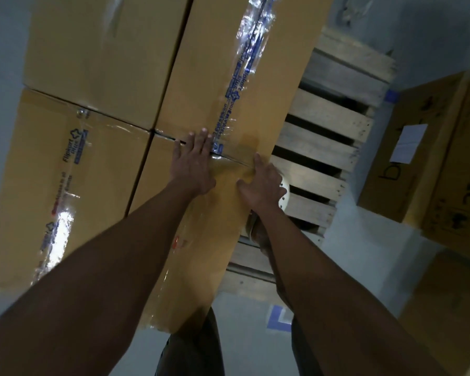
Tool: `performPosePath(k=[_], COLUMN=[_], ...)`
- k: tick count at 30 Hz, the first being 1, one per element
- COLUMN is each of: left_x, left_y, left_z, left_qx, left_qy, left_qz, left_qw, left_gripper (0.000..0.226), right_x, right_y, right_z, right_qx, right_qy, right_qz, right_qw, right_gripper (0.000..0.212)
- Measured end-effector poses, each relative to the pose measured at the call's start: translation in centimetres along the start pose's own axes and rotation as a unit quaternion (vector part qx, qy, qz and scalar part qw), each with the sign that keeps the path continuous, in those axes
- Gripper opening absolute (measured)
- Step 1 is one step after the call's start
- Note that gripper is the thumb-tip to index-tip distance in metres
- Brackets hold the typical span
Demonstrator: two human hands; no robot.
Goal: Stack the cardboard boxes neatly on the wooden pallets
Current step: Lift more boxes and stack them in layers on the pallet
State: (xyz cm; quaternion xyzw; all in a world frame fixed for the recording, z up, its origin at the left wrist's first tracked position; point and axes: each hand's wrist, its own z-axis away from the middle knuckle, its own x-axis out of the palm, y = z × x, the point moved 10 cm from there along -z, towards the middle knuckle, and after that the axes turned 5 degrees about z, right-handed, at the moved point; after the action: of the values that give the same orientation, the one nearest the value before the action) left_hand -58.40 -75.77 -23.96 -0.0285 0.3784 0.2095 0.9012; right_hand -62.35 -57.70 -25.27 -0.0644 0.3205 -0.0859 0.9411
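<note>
Stacked cardboard boxes (106,50) were mustard-tan. Their seams carried clear glossy tape (244,77) printed with repeating blue lettering and a blue star-shaped emblem. The wooden pallet (323,147) showed pale grey-brown slats alternating with dark gaps. The floor (364,253) was pale blue-grey, marked by a blue L-shaped tape corner (278,318). The box at right (385,185) was darker brown, with black handwritten strokes and a white paper label (409,142). The shoe (285,194) was white, dotted with small holes.

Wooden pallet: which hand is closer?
Right. The right hand rests at the box edge, beside the wooden pallet; the left hand lies farther in on the box.
</note>
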Motion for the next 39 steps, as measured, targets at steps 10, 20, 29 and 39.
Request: performPosePath(k=[10, 20, 29, 39], left_x=[3.3, 2.9, 6.6, 15.3], left_y=[-1.3, 3.2, 12.1, 32.1], left_z=[14.8, 41.0, 56.7, 70.6], left_qx=[0.000, 0.042, 0.131, 0.225], left_qy=[-0.003, 0.056, 0.110, 0.177], left_qz=[0.027, 0.111, 0.079, 0.039], left_qw=[1.000, 0.991, 0.982, 0.957], left_gripper=[0.095, 0.098, 0.094, 0.092], right_x=[1.4, -1.4, 4.0, 3.9], right_y=[4.0, 11.5, 27.2, 48.2], right_z=[12.9, 41.9, 57.1, 68.2], right_qx=[0.039, 0.010, 0.048, 0.047], right_qy=[0.030, 0.182, 0.170, 0.246], right_qz=[-0.002, 0.033, 0.046, -0.078], right_qw=[0.999, 0.983, 0.983, 0.965], right_gripper=[0.082, 0.070, 0.063, 0.061])
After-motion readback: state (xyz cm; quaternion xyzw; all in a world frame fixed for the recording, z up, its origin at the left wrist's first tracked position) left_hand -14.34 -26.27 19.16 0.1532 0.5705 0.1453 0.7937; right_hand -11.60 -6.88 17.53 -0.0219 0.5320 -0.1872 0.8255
